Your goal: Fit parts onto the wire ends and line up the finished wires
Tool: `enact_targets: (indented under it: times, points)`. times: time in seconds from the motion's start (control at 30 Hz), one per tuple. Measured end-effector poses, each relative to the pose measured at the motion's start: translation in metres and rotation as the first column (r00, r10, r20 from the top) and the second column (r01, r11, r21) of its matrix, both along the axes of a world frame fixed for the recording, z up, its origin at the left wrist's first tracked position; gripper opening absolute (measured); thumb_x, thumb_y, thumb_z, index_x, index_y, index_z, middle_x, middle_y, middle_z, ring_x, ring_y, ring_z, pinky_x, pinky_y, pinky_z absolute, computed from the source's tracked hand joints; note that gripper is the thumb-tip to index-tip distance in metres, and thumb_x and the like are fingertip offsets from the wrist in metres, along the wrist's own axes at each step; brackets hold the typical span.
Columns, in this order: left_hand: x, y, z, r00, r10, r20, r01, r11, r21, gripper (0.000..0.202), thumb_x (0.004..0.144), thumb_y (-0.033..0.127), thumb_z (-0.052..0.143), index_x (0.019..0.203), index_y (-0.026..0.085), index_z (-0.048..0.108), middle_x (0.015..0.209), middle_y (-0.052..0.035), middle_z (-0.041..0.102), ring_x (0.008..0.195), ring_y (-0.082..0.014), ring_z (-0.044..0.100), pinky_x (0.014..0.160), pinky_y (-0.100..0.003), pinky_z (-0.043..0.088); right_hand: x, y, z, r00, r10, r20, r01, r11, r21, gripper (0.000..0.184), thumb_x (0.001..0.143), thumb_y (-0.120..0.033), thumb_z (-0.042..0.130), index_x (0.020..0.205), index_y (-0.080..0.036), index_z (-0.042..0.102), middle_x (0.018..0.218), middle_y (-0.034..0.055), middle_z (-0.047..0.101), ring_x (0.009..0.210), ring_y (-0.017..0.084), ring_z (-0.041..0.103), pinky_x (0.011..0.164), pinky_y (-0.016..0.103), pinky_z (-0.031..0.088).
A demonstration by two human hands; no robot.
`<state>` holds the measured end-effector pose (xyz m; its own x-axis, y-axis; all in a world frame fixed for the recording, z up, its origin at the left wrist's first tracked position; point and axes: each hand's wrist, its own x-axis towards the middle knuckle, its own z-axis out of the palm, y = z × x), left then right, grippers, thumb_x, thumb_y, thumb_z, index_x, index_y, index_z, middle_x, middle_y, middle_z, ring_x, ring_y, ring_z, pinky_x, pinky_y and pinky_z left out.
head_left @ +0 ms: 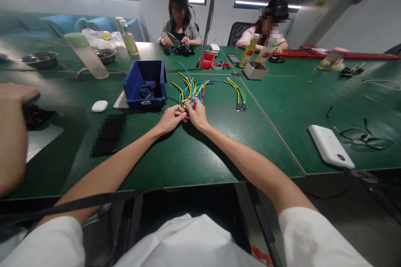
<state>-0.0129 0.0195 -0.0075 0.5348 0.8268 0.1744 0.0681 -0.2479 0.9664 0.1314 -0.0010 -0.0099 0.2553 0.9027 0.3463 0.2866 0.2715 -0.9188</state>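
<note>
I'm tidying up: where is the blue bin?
In the head view, the blue bin is left of centre, beyond the left hand and left of the wire bundle.

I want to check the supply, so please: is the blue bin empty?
Not empty: small dark pieces are visible inside the blue bin, at its bottom.

Slender yellow, green and blue wires point(194, 88) brightened the smooth green tabletop point(219, 146) beyond the left hand point(171, 119) and right hand point(197, 113); left of both stood a dark-blue plastic bin point(135, 81) and a rounded white case point(99, 106).
</note>
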Motion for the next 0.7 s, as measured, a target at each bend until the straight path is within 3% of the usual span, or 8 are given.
enact_targets:
  times: [0.37,0.53,0.7]
  points:
    - [-0.002,-0.006,0.006,0.975,0.137,-0.175,-0.09,0.963,0.253,0.023,0.082,0.037,0.063,0.092,0.016,0.063,0.08,-0.0053,0.074,0.072,-0.0194,0.07,0.071,-0.03,0.054,0.001,0.001,0.001,0.996,-0.049,0.072,0.049,0.999,0.0,0.038,0.089,-0.04,0.054,0.116,-0.014,0.058,0.064,-0.0038,0.055,0.057,0.012,0.05,0.059,0.025,0.04]
    - [-0.006,-0.005,0.012,0.926,0.236,-0.295,-0.063,0.867,0.494,0.025,0.088,0.038,0.056,0.098,0.018,0.068,0.091,-0.0058,0.074,0.084,-0.02,0.069,0.081,-0.032,0.053,0.002,0.004,-0.003,0.992,-0.088,0.092,0.087,0.996,0.011,0.037,0.09,-0.04,0.053,0.116,-0.015,0.059,0.064,-0.0033,0.055,0.059,0.013,0.051,0.062,0.026,0.041]
    - [-0.008,0.0,0.01,0.871,0.345,-0.349,-0.032,0.749,0.662,0.036,0.095,0.037,0.044,0.119,0.017,0.063,0.124,-0.0108,0.066,0.117,-0.0221,0.06,0.104,-0.038,0.044,0.003,0.004,-0.004,0.985,-0.134,0.11,0.134,0.991,0.001,0.037,0.091,-0.038,0.051,0.118,-0.014,0.059,0.065,-0.0023,0.056,0.06,0.014,0.052,0.062,0.026,0.041]
